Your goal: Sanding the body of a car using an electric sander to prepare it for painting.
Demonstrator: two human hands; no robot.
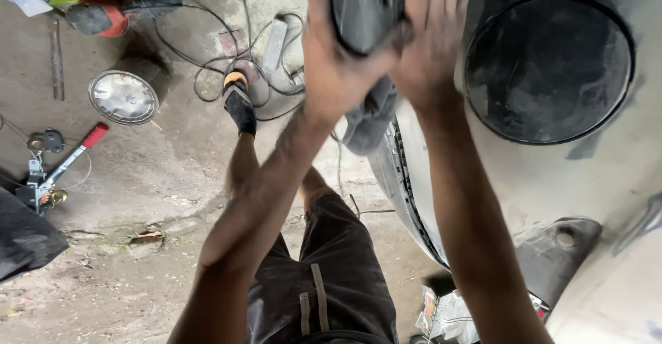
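Left hand point(334, 68) and right hand point(431, 47): both clamped on grey power tool point(365, 13), at 12 o'clock. Round hole point(548, 68) in car panel point(552, 178): 2 o'clock. Headlamp point(124, 96): 10 o'clock.

The power tool point(365, 13) sits between both hands' fingers point(431, 34), left of the round hole point(548, 68); the headlamp point(124, 97) lies far left.

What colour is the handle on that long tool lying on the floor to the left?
Red; the tool's handle shows clearly in the head view.
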